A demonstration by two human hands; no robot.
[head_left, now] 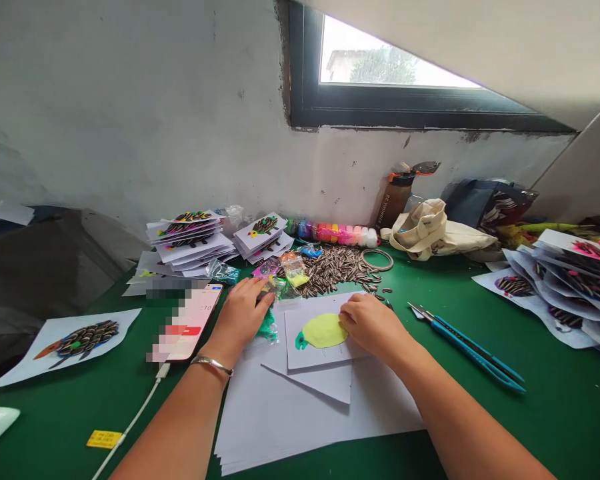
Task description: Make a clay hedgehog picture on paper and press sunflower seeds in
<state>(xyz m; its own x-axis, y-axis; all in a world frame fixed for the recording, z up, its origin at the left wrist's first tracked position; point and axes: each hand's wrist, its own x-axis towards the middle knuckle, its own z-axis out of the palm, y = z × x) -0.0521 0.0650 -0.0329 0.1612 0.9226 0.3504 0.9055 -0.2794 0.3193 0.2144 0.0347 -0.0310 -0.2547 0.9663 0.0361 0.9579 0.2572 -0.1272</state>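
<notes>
My left hand (246, 308) rests among small clear bags of coloured clay, its fingers stretched and slightly apart over them. Just below its thumb lies a bag of green clay (266, 327). My right hand (374, 325) is closed, with curled fingertips pressed at the right edge of a flat yellow clay shape (325, 331). Whatever those fingertips may hold is hidden. The yellow shape has a green clay head (301, 341) at its left and sits on a white card (296, 360). Under the card are more sheets of white paper (280, 427).
Sunflower seeds (337, 267) are heaped behind the hands, beside a roll of tape (377, 259). Blue tweezers (473, 350) lie to the right. A charging phone (193, 323) is at left. Finished cards are stacked at back left (193, 243) and right (575, 287).
</notes>
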